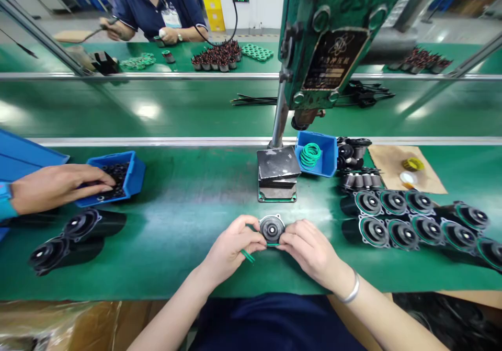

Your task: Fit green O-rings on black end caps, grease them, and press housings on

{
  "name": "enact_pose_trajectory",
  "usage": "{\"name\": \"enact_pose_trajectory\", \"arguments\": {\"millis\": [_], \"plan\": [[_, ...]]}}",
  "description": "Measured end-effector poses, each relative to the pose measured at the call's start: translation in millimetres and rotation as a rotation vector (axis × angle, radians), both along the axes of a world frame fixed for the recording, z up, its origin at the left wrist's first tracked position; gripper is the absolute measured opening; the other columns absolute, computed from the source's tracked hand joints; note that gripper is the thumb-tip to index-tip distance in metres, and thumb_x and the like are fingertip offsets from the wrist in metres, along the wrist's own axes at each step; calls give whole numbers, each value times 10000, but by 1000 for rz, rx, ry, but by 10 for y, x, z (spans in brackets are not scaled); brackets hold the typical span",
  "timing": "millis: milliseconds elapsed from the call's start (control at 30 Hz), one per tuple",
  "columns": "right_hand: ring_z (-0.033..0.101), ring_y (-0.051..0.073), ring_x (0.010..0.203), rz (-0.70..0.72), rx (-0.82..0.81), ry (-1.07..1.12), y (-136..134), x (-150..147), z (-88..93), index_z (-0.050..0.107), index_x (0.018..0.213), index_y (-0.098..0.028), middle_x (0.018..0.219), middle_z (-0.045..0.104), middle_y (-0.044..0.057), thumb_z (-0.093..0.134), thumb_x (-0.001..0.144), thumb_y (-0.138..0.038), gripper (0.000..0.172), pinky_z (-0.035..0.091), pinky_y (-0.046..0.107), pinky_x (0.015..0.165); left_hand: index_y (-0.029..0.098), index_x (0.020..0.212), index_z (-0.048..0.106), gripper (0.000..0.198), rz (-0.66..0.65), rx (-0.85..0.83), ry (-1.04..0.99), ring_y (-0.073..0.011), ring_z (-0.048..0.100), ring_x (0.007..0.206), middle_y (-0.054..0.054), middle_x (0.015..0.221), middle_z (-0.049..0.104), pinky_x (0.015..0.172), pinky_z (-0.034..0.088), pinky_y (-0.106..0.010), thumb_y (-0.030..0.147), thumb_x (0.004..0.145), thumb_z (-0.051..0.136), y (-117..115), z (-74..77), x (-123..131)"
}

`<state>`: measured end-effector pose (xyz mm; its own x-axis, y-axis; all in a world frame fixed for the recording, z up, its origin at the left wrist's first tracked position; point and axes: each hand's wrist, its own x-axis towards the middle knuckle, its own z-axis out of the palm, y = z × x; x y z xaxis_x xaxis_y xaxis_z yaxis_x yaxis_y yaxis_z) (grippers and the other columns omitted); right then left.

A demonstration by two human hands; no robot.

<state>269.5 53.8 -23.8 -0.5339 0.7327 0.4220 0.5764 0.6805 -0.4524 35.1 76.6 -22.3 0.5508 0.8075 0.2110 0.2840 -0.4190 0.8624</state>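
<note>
A round black motor housing (272, 229) with a metal rim stands on the green bench in front of me, its open end towards me. My left hand (235, 244) is closed beside its left edge, with green rubber rings (248, 256) hanging from the fingers. My right hand (308, 244), a silver bangle on its wrist, pinches at the housing's lower right edge. A stretch of green ring (272, 245) runs along the lower rim between both hands; the fingertips partly hide it.
A green press (333, 42) overhangs a metal block (276, 165). Beside it sits a blue bin (325, 157) of green rings. Several housings (403, 233) stand right, two (80, 224) left. Another person's hand (66, 181) reaches into a blue parts bin (135, 176). Someone works opposite.
</note>
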Motion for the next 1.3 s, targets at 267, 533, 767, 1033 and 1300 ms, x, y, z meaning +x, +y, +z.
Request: {"name": "enact_pose_trajectory", "arguments": {"millis": [267, 533, 767, 1033, 1300], "plan": [[461, 274, 1212, -77, 70, -53, 32, -55, 202, 511, 1290, -168, 1289, 521, 145, 669, 879, -330, 469, 449, 456, 1024, 315, 1217, 627, 293, 234, -31, -127, -49, 634, 652, -25, 1110, 500, 597, 586, -201, 213, 945, 590, -166, 16, -101], [517, 269, 1157, -274, 75, -463, 193, 40, 300, 565, 1234, -138, 1228, 588, 133, 552, 915, -244, 336, 420, 465, 1070, 261, 1190, 620, 255, 272, 32, 108, -95, 622, 664, 8, 887, 569, 631, 543, -229, 233, 939, 588, -90, 40, -228], [465, 366, 1274, -633, 167, -484, 88, 531, 441, 542, 1259, -75, 1322, 539, 209, 570, 926, -242, 373, 382, 549, 1070, 217, 1192, 579, 237, 339, -56, 52, -112, 611, 753, -6, 900, 572, 738, 548, -262, 216, 964, 514, -134, 59, -86], [613, 110, 804, 15, -459, 212, -192, -347, 297, 598, 923, -198, 882, 635, 18, 530, 974, -303, 135, 508, 211, 742, 151, 1261, 536, 314, 233, -124, 13, -175, 631, 959, -80, 1017, 628, 900, 543, -332, 188, 970, 425, -210, 161, 178], [560, 106, 620, 35, -881, 425, -5, -311, 218, 592, 650, -173, 653, 569, 2, 652, 862, -467, 368, 473, 185, 579, 179, 1497, 322, 550, -129, -134, 141, -165, 683, 1054, -67, 1029, 752, 963, 534, -324, 98, 954, 366, -451, 229, -246]]}}
